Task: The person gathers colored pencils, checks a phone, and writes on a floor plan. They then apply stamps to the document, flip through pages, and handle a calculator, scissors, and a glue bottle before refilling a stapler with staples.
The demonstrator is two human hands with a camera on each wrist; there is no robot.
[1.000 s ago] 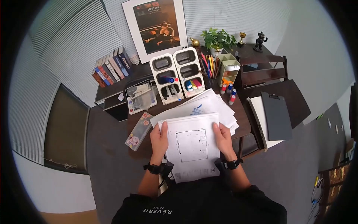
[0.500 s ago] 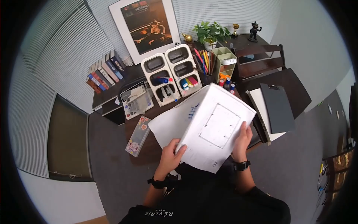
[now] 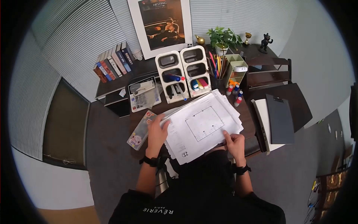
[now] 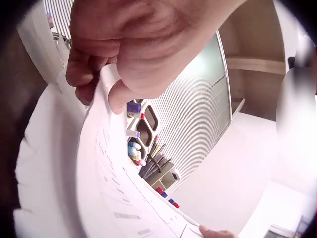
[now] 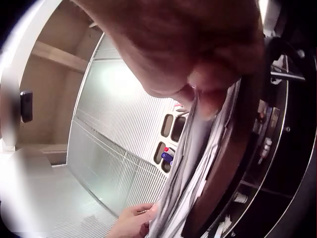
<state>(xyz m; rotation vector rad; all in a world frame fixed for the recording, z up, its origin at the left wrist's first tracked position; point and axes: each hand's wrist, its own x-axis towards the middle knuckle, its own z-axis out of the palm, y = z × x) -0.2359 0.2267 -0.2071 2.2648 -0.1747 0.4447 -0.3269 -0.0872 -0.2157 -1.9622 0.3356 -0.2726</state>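
A stack of white papers [image 3: 179,140] with a printed square outline on top lies tilted at the desk's front edge, its sheets uneven. My left hand [image 3: 157,135] grips the stack's left corner; in the left wrist view that hand [image 4: 133,49] pinches a curled paper edge between thumb and fingers. On the near right edge, my right hand [image 3: 235,145] holds the papers with the thumb on top. The right wrist view shows the right hand [image 5: 198,64] with its fingers at the edges of several layered sheets [image 5: 185,173].
Left of the papers lies a stickered clear case [image 3: 138,136], with a tray [image 3: 144,95] behind it. White organizers [image 3: 171,78], a pen holder [image 3: 219,80] and glue sticks [image 3: 238,100] stand behind the papers. A black clipboard [image 3: 279,119] lies at the right.
The upper papers have turned and come down onto the other sheets, after being raised and tilted half a second ago. Both hands have shifted their hold to the left and right edges.
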